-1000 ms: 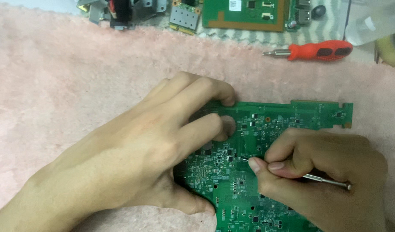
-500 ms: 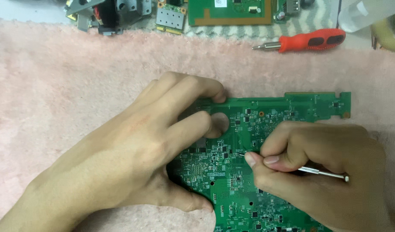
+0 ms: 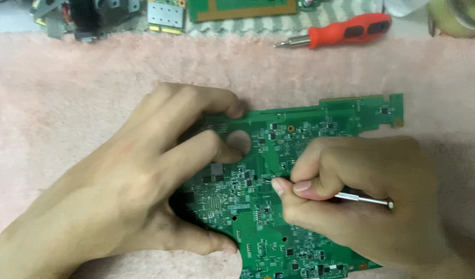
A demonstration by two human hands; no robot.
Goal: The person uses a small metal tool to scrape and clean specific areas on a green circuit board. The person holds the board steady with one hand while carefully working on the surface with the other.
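Observation:
A green circuit board (image 3: 310,129) dense with small black chips lies on a pink fuzzy cloth (image 3: 82,82). My left hand (image 3: 144,181) rests flat on the board's left part, fingers spread along its top edge and thumb along its lower edge. My right hand (image 3: 361,196) pinches a thin metal tool (image 3: 364,199), likely tweezers, whose tip touches the board near its middle. The tool's tip is mostly hidden by my fingers.
A red-handled screwdriver (image 3: 346,30) lies at the far edge of the cloth. Behind it sit another green board (image 3: 237,9), a small green module (image 3: 166,15), dark metal parts (image 3: 88,15) at the back left and a roll of tape (image 3: 457,18) at the back right.
Both hands and the board keep their pose relative to each other. The view has shifted slightly, so the far objects sit higher in the picture.

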